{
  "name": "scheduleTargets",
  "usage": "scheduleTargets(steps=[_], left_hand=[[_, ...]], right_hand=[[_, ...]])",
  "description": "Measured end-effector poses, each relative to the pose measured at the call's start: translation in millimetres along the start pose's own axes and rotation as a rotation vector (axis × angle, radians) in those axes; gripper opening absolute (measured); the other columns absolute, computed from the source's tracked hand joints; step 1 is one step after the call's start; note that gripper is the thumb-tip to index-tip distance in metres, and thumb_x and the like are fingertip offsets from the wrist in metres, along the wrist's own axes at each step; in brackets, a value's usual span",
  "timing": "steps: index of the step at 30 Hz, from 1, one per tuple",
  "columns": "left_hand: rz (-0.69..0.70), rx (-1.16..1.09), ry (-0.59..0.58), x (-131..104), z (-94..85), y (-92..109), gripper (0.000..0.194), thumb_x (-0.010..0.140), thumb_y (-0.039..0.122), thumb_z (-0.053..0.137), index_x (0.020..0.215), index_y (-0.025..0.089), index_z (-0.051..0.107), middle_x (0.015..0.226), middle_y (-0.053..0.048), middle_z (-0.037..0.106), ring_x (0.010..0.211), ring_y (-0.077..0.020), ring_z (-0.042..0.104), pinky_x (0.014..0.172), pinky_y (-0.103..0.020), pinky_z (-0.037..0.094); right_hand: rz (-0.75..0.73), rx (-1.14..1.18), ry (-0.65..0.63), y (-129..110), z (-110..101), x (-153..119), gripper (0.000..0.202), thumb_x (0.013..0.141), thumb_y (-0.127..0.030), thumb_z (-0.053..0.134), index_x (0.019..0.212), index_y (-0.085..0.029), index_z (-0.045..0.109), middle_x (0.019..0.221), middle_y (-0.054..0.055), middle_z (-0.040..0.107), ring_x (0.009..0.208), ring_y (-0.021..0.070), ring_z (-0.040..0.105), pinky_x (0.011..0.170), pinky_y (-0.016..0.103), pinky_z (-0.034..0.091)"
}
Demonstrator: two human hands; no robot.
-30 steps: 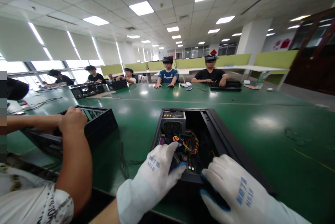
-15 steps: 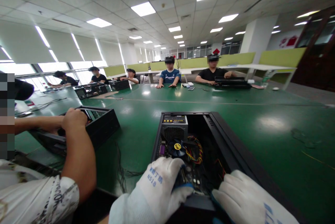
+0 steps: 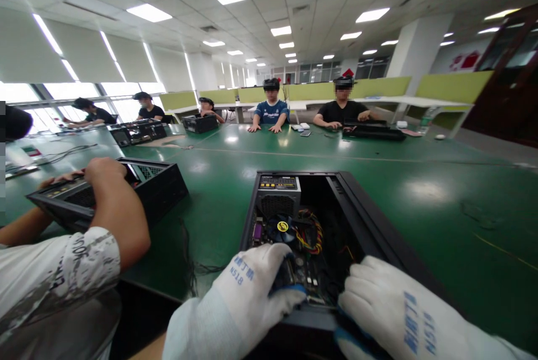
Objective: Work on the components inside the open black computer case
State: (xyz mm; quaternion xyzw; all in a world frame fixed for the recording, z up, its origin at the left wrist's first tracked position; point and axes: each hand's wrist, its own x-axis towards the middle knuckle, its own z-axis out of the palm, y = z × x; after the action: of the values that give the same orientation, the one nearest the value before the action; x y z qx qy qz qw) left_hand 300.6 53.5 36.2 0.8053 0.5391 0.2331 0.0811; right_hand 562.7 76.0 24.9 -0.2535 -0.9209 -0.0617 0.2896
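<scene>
An open black computer case (image 3: 365,220) lies on its side in front of me, its inside showing. At its far left sits the power supply (image 3: 278,194), with a black cooling fan (image 3: 282,226) on the motherboard (image 3: 313,278) and a bundle of coloured cables (image 3: 313,231) beside it. My left hand (image 3: 256,287), in a white glove with blue fingertips, reaches over the near left edge; its fingers curl down into the case, and what they grip is hidden. My right hand (image 3: 378,298), gloved alike, is closed around the near right edge, with the thumb low at the front.
To the left, a co-worker's bare arm (image 3: 121,208) reaches over another black case (image 3: 168,186). Dark cables (image 3: 189,259) lie between the cases on the green table (image 3: 420,192). Several people sit across the table, one at a black case (image 3: 370,130).
My view has tilted down slightly. My right hand has shifted a little up and left along the case edge; my left stays nearly in place. The co-worker's arm at left has moved.
</scene>
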Motion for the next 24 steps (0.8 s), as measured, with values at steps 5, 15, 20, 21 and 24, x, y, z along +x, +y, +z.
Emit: scheduleTargets(steps=[5,15,20,21,24], left_hand=[[-0.010,-0.053,0.040,1.8,5.2,-1.1,0.046,0.081,0.031,0.076,0.122,0.021,0.059,0.114,-0.009,0.075,0.103,-0.0271,0.073,0.090,-0.041,0.061],[-0.037,-0.063,0.142,2.8,10.7,-0.5,0.032,0.083,0.032,0.071,0.112,0.022,0.062,0.100,-0.005,0.077,0.089,-0.0237,0.075,0.077,-0.033,0.063],[0.069,0.015,0.245,1.6,19.4,-10.0,0.040,0.082,0.033,0.072,0.118,0.021,0.059,0.103,-0.005,0.078,0.091,-0.0223,0.076,0.077,-0.030,0.063],[0.098,0.031,0.264,0.4,21.6,-13.1,0.042,0.083,0.034,0.071,0.120,0.021,0.058,0.104,-0.005,0.077,0.091,-0.0216,0.076,0.079,-0.029,0.063],[0.144,0.054,0.290,-3.8,28.3,-23.7,0.045,0.085,0.039,0.070,0.125,0.025,0.056,0.107,-0.003,0.077,0.093,-0.0200,0.076,0.082,-0.026,0.062]], right_hand=[[-0.087,0.034,-0.326,13.1,-13.9,47.4,0.014,0.095,-0.027,0.056,0.099,-0.025,0.069,0.099,0.006,0.073,0.087,0.0193,0.066,0.082,0.033,0.050],[-0.110,-0.337,-0.713,49.3,68.5,113.4,0.044,0.088,-0.048,0.063,0.114,-0.013,0.068,0.111,0.017,0.069,0.099,0.0304,0.065,0.082,0.042,0.049],[-0.147,-0.466,-0.779,47.1,93.5,129.4,0.046,0.085,-0.059,0.065,0.104,-0.017,0.070,0.103,0.014,0.070,0.096,0.0312,0.066,0.082,0.045,0.049],[-0.155,-0.471,-0.773,45.8,95.9,130.9,0.046,0.085,-0.059,0.064,0.104,-0.017,0.071,0.103,0.013,0.070,0.095,0.0309,0.066,0.082,0.046,0.049],[-0.145,-0.484,-0.753,42.5,101.1,132.4,0.041,0.085,-0.055,0.067,0.104,-0.019,0.071,0.103,0.013,0.071,0.093,0.0307,0.067,0.080,0.047,0.050]])
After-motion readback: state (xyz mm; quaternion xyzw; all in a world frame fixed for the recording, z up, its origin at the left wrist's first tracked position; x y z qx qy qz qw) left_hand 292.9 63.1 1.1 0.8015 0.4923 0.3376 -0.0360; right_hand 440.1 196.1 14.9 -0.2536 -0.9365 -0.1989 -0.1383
